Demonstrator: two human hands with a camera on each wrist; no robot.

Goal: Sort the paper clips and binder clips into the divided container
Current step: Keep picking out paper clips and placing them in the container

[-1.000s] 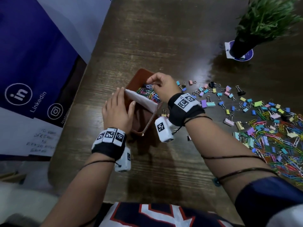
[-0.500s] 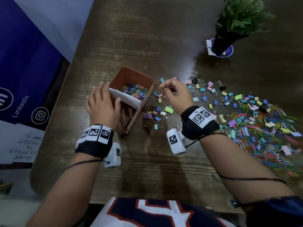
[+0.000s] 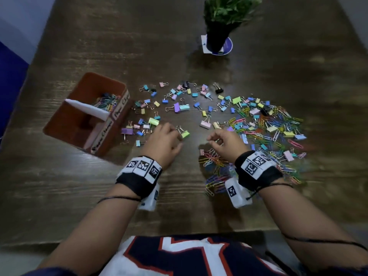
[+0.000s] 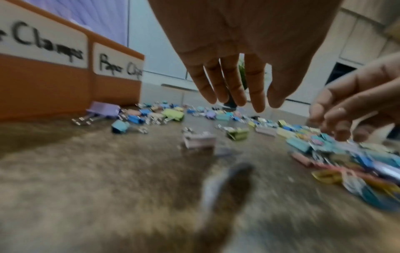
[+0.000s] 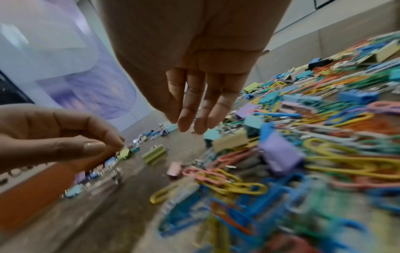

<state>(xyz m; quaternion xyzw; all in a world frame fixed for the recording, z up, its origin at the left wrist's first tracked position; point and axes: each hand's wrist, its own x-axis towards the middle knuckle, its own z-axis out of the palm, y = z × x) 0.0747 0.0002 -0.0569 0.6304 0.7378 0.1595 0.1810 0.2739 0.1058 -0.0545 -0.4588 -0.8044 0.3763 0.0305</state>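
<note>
Neither the left hand (image 3: 163, 140) nor the right hand (image 3: 226, 141), fingers loosely curled, visibly holds anything above the scattered light, stiff, slippery binder clips (image 3: 180, 107) and paper clips (image 3: 216, 172), best pinched by wire handles or loops.

Divided container (image 3: 117, 118) sits left of scattered clips (image 3: 258, 124) (plant (image 3: 221, 22) behind).

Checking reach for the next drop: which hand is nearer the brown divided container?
Left. The left hand hovers just right of the brown divided container; the right hand is farther right.
</note>
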